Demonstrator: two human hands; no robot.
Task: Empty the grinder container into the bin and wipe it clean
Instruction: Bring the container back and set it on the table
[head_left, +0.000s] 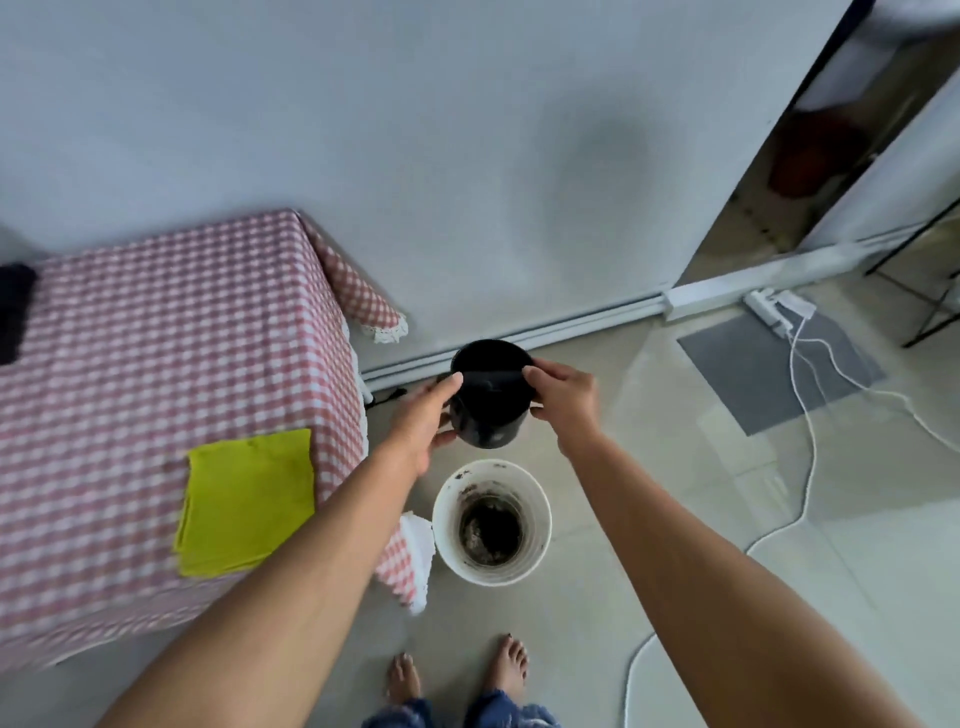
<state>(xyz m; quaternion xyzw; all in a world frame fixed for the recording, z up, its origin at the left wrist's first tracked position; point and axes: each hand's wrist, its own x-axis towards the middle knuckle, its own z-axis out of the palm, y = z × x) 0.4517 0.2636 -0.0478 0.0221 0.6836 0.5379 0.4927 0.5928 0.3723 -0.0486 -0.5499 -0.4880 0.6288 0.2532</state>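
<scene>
One black grinder container is held above the floor, just beyond the one white bin, its dark inside impossible to read. It is gripped by both hands, left hand wrapped round the side, right hand pinched on the rim. One yellow cloth is laid on the checked counter. A dark object is cut off at the left edge. No writing is legible.

Glossy black plastic container, checked cloth tablecloth.
</scene>
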